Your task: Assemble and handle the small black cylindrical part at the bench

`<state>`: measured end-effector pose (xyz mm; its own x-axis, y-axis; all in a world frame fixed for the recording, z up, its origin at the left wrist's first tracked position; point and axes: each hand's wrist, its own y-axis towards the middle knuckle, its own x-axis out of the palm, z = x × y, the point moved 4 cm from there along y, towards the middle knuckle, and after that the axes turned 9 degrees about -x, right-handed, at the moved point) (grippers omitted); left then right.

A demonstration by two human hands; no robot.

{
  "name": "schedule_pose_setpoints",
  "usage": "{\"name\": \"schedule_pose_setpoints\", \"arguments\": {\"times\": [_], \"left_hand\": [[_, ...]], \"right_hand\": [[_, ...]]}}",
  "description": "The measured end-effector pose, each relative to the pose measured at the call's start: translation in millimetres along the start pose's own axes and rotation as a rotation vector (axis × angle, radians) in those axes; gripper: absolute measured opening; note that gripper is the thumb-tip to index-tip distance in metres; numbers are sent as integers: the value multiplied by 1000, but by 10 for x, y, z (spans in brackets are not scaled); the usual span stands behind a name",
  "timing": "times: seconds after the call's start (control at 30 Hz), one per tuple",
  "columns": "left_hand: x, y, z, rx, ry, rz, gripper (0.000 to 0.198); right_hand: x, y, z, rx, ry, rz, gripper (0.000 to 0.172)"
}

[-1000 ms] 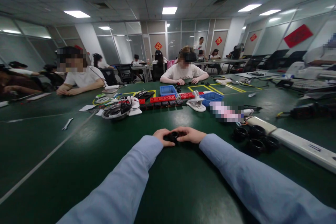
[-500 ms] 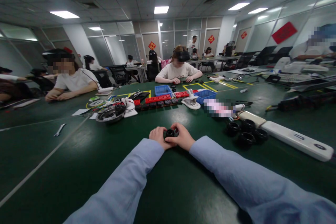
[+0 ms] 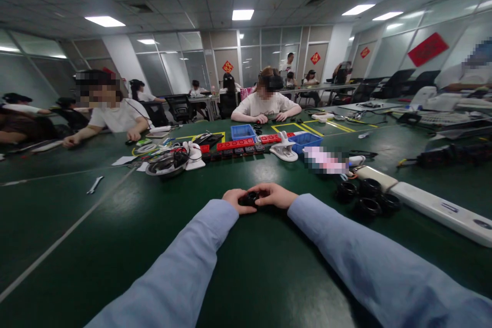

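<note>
My left hand [image 3: 235, 201] and my right hand [image 3: 277, 196] meet over the green table, both closed around a small black ring-shaped part [image 3: 251, 198]. Its round opening faces up, while the fingers hide much of its sides. My left fingers wrap the near and left side; my right thumb and fingers grip it from the right. To the right of my right hand, several similar black ring-shaped parts [image 3: 368, 207] stand grouped on the table.
A long white device [image 3: 442, 210] lies beyond the black parts. Across the table are red-and-black blocks [image 3: 238, 144], blue trays [image 3: 243, 132], a white stand [image 3: 283, 148] and a bowl of cables [image 3: 167, 164]. A wrench [image 3: 95, 185] lies left. A person [image 3: 267, 100] sits opposite.
My hands have turned around the black part, with my right hand lying flatter and my left hand lower. The whole view has shifted slightly, and the person at left has moved their hands apart.
</note>
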<state>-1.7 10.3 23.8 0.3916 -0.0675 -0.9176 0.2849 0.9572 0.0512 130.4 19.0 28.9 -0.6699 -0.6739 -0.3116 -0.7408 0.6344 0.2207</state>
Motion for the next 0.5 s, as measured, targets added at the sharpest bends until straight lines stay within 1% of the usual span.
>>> {"name": "schedule_pose_setpoints", "arguments": {"times": [0.03,0.1,0.2,0.3,0.33,0.4,0.43,0.5], "left_hand": [[-5,7,-8,21,-5,-15,43],[-13,21,-24,50,-13,-23,42],[0,32,-31,87,-17,-26,40],[13,29,-38,76,-10,14,42],[12,26,-42,57,-8,39,44],[8,17,-48,15,-6,81,47],[6,11,-47,0,-4,96,47],[3,-2,-31,-24,7,122,49]], "right_hand": [[-19,1,6,7,49,-38,48],[-49,-1,17,14,86,-67,49],[-51,-6,22,7,52,-56,48],[-9,-11,9,-3,-16,-31,50],[5,-10,1,-9,-59,-6,53],[18,-5,-24,-31,-182,88,57],[20,-2,-40,-44,-250,152,57],[30,3,-67,-63,-365,272,51]]}}
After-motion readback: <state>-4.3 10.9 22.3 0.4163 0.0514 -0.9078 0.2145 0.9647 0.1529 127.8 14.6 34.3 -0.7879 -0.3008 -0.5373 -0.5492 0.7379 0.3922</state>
